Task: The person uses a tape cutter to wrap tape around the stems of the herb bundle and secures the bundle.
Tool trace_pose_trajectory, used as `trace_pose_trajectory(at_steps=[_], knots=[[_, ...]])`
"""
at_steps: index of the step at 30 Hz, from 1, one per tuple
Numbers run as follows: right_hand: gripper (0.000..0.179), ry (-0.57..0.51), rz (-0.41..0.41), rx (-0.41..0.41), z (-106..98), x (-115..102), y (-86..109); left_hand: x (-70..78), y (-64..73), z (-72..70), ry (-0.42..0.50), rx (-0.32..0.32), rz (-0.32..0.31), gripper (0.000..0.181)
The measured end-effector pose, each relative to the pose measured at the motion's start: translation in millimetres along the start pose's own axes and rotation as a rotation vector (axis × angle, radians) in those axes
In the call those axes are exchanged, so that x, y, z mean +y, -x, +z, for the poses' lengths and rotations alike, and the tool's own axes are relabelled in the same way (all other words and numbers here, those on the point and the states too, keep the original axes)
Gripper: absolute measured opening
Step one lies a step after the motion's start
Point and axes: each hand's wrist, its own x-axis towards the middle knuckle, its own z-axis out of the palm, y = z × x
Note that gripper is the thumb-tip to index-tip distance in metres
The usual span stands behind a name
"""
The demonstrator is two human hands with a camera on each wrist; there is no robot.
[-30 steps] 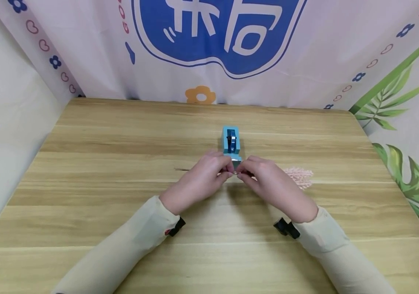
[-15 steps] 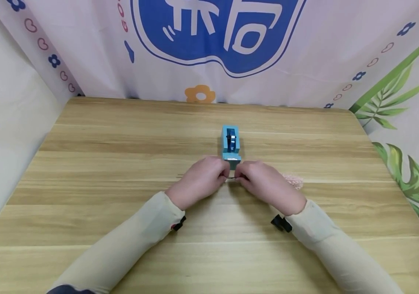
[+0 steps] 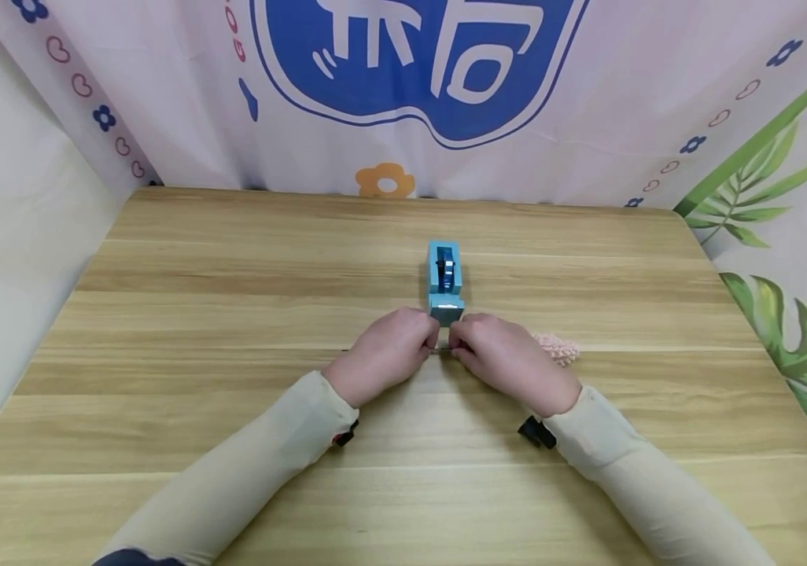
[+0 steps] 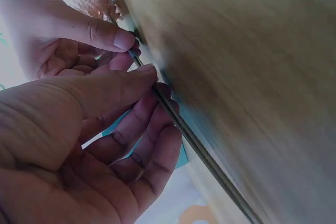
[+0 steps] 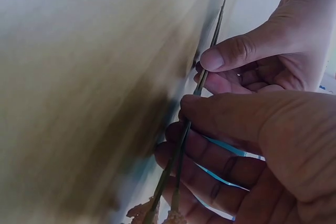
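Note:
Two thin flower stems (image 4: 207,161) lie side by side, pinched by both hands. My left hand (image 3: 389,346) holds them between thumb and fingertips, with their thin ends running out to the left. Close beside it, my right hand (image 3: 506,358) pinches the same stems nearer the blossoms. Pink blossoms (image 3: 558,348) stick out beyond the right hand. Between the hands a short stretch of stem shows a small band (image 5: 198,90), too blurred to identify. Just past the fingertips stands a light blue tape dispenser (image 3: 446,305) with a roll in it, untouched by either hand.
The wood-grain table (image 3: 233,267) extends around the hands on all sides. A printed curtain (image 3: 191,94) hangs at its far edge, with white cloth (image 3: 7,236) on the left and leaf-patterned cloth (image 3: 786,259) on the right.
Both hands have shifted slightly toward the person with the stems, away from the tape dispenser. The right hand and the blossoms have also moved a little left. The dispenser stays in place.

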Motion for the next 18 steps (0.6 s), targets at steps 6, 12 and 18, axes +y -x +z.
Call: trace_pose_trajectory(at_steps=[6,12,18], knots=[[0.004,0.006,0.004,-0.012,2,-1,-0.6,-0.8,1.5,1.4,-0.009,-0.004,-0.002,0.016],[0.006,-0.021,0.012,-0.009,1,-1,1.0,-1.1,1.7,1.6,-0.012,0.001,-0.009,0.013],[0.015,-0.013,0.052,0.040,-4,0,9.8,-2.2,4.9,-0.4,-0.047,0.029,-0.028,0.009]])
